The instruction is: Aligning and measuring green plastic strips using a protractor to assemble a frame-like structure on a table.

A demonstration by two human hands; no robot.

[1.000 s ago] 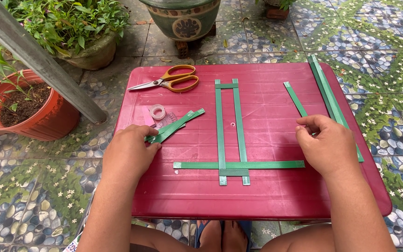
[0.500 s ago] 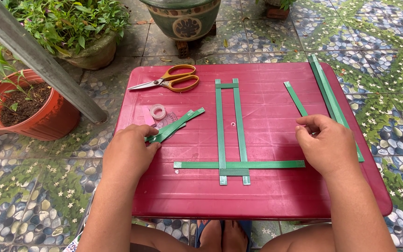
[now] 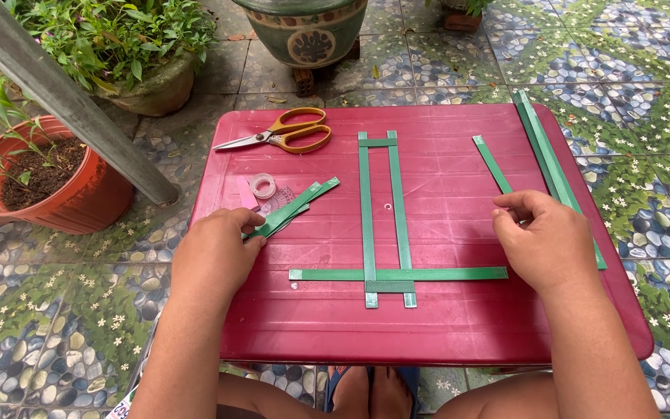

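Observation:
A red plastic table [image 3: 443, 334] carries a flat frame of green strips [image 3: 367, 225]: two long upright strips joined by a short piece at the far end, crossed near me by a horizontal strip [image 3: 451, 273]. My left hand [image 3: 215, 256] pinches the near end of a small bundle of short green strips [image 3: 296, 203] lying left of the frame. My right hand [image 3: 548, 240] rests right of the frame, its fingers closed on the near end of a single loose green strip [image 3: 494, 164].
Orange-handled scissors [image 3: 284, 133] lie at the table's far left. A clear tape roll [image 3: 263, 185] and a pink piece [image 3: 245, 192] sit by the short strips. Long green strips [image 3: 543, 151] run along the right edge. Potted plants [image 3: 56, 174] and a grey post [image 3: 71, 101] stand at left.

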